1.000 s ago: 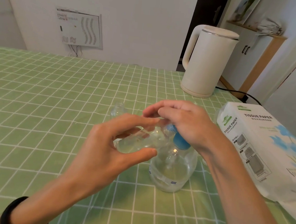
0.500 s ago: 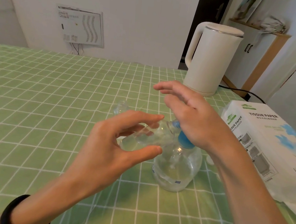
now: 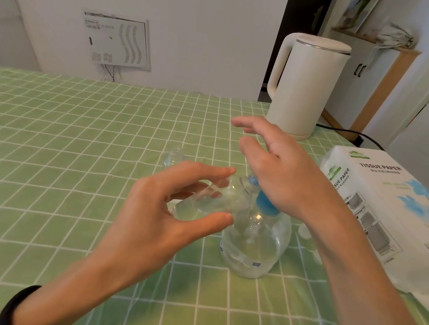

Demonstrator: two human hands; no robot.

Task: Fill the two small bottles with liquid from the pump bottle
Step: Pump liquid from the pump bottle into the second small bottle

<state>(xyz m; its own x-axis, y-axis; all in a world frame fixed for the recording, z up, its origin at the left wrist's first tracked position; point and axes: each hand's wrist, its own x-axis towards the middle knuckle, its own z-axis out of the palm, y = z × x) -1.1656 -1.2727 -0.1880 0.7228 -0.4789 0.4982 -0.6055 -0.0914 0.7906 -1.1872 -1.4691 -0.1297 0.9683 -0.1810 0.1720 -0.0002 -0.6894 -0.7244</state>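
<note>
Pump bottle [image 3: 253, 248]: clear, round-bodied, upright on the green checked tablecloth [image 3: 61, 172], near the table's right side, part filled with clear liquid. Blue pump head [image 3: 265, 206] on top, its nozzle pointing left. Right hand [image 3: 282, 178] lies over the pump head with the palm down; fingers straight and spread apart, reaching out past the nozzle, gripping nothing. Exact contact under the palm is hidden. Small bottle [image 3: 215, 198]: clear, held off the table and tilted almost level, its mouth right at the nozzle, its base towards the left. Left hand [image 3: 160, 215] holds it, thumb below and fingers curled over the top, clamped on the bottle's body. A black wristband [image 3: 14, 305] sits on the left wrist. Second small bottle [image 3: 174, 155]: clear, standing on the tablecloth just behind the left hand's fingertips, apart from both hands. Further out: a tissue paper pack [image 3: 388, 207] lies to the right of the pump bottle, near it but not touching. A white kettle [image 3: 306, 87] stands behind, at the table's far right edge.
</note>
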